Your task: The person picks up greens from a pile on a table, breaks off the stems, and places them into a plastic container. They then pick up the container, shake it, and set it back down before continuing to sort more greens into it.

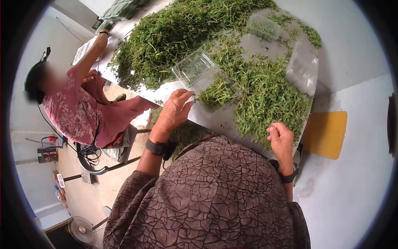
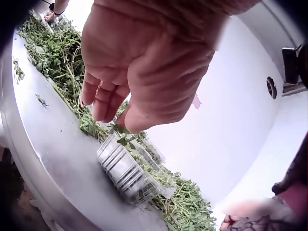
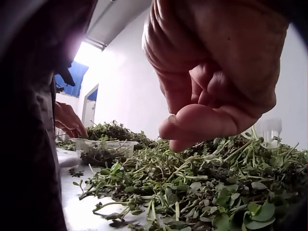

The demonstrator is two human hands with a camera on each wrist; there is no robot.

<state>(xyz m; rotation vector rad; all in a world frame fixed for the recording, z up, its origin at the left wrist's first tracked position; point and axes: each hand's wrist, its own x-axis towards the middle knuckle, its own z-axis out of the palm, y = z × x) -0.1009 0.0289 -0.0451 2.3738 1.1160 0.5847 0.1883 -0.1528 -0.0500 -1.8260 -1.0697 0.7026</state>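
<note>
My left hand (image 1: 172,110) is at the near left side of an open clear plastic clamshell box (image 1: 200,68). In the left wrist view its thumb and fingertips pinch a small leafy sprig (image 2: 126,140) over the box's edge. Green stems and leaves (image 1: 216,92) fill part of the box's near half, while its lid half lies folded back. My right hand (image 1: 282,139) hovers over the near edge of a loose pile of greens (image 1: 265,99). Its fingers are curled with the thumb against them, and nothing shows in its grip.
A larger heap of greens (image 1: 166,37) covers the table's far left. Other clear boxes lie at the back, one (image 1: 263,27) and another (image 1: 303,68) by the right edge. A second person (image 1: 78,99) sits at left, reaching toward stacked packs (image 1: 120,9). A yellow stool (image 1: 327,135) stands right.
</note>
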